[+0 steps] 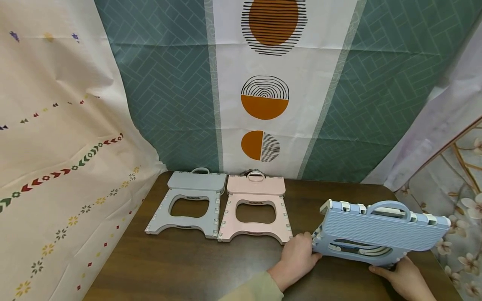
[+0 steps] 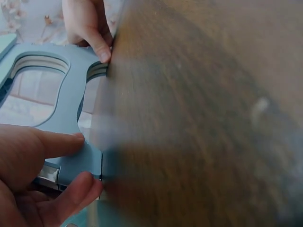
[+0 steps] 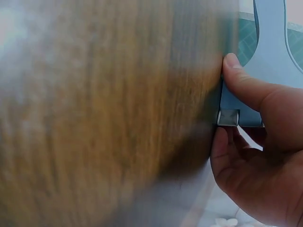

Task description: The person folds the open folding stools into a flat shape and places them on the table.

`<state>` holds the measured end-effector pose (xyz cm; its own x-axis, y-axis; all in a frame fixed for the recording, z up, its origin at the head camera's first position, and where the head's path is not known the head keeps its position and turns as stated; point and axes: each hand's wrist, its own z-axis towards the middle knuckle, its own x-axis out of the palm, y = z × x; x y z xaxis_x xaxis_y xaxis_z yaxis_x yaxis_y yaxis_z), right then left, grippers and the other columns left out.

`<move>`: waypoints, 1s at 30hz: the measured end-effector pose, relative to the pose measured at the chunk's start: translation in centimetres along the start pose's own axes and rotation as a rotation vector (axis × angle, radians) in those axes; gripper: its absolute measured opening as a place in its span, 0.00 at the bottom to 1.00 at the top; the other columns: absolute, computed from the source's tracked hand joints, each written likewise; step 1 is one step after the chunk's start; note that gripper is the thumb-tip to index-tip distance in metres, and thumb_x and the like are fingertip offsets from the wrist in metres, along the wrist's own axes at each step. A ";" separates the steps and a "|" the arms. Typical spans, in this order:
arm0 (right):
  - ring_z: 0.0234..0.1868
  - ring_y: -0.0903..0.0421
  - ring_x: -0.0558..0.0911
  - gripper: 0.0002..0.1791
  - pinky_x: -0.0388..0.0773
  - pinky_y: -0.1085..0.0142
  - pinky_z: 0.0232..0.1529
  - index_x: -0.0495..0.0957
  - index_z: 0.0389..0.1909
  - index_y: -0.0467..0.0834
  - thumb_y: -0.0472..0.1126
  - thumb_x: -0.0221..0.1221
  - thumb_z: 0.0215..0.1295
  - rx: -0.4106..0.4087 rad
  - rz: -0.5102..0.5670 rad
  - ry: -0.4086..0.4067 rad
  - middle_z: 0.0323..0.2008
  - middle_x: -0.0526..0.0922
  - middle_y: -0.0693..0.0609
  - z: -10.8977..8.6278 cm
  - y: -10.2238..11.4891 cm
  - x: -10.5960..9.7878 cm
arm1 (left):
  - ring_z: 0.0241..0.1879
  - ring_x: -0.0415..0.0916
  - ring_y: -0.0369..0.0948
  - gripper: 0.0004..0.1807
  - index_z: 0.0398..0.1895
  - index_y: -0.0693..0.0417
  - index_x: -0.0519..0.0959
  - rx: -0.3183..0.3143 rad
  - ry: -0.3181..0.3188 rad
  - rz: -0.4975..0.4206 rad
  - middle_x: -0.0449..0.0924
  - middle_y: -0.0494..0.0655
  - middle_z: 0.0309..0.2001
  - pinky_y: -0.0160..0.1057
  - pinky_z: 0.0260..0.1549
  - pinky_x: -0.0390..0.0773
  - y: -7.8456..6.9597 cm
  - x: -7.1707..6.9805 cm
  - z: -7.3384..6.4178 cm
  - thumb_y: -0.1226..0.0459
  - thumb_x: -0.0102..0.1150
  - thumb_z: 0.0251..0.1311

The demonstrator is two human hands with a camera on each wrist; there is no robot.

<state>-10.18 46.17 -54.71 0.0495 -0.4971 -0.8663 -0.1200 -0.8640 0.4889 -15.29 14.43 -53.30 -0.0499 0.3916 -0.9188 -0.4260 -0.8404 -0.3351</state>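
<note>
A light blue folding step stool (image 1: 380, 230) with a carry handle along its top edge is held tilted at the right of the table in the head view. My left hand (image 1: 297, 257) grips its lower left corner. At the lower right corner, my right hand (image 1: 408, 278) holds the other side. The left wrist view shows the left thumb on the face of the stool's leg panel (image 2: 71, 104), fingers around the edge. In the right wrist view, the right hand (image 3: 284, 137) pinches a leg corner beside a small white hinge piece (image 3: 228, 117).
A grey-blue folding stool (image 1: 196, 182) and a pink folding stool (image 1: 256, 188) lie flat side by side at the back of the brown wooden table (image 1: 169, 267). Patterned cloths hang behind (image 1: 173, 83) and at the left (image 1: 75, 138); a floral cloth (image 1: 463, 234) borders the right.
</note>
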 end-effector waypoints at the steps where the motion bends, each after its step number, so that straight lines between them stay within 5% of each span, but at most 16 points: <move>1: 0.58 0.18 0.74 0.51 0.76 0.33 0.50 0.65 0.64 0.20 0.59 0.74 0.65 0.000 -0.008 -0.001 0.57 0.73 0.17 0.0 0.0 -0.1 | 0.27 0.82 0.35 0.24 0.36 0.48 0.80 -0.002 0.005 0.002 0.83 0.40 0.30 0.35 0.22 0.78 0.0 0.1 0.1 0.44 0.83 0.52; 12: 0.58 0.19 0.76 0.49 0.77 0.34 0.50 0.69 0.62 0.21 0.61 0.73 0.65 0.033 -0.032 0.020 0.56 0.76 0.19 -0.1 0.2 -0.4 | 0.24 0.82 0.36 0.28 0.31 0.47 0.78 -0.018 -0.002 0.078 0.82 0.41 0.26 0.35 0.19 0.78 -0.3 0.2 0.8 0.43 0.88 0.44; 23: 0.58 0.19 0.77 0.49 0.77 0.34 0.50 0.69 0.61 0.20 0.63 0.72 0.66 0.074 -0.030 0.059 0.56 0.76 0.19 -0.2 0.2 -0.7 | 0.24 0.83 0.37 0.27 0.31 0.47 0.79 -0.019 0.047 0.051 0.82 0.41 0.26 0.35 0.20 0.79 -0.5 0.0 1.1 0.44 0.88 0.44; 30: 0.52 0.27 0.82 0.46 0.80 0.39 0.46 0.72 0.59 0.23 0.63 0.71 0.67 0.101 -0.016 0.073 0.50 0.82 0.28 -0.3 0.6 -0.4 | 0.25 0.83 0.38 0.27 0.31 0.47 0.79 -0.059 0.073 -0.034 0.83 0.42 0.28 0.35 0.22 0.79 -0.2 -0.4 0.7 0.45 0.89 0.43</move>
<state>-9.96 45.85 -54.02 0.1238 -0.4912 -0.8622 -0.2180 -0.8612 0.4592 -15.79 14.74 -52.74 0.0308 0.3935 -0.9188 -0.3727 -0.8484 -0.3759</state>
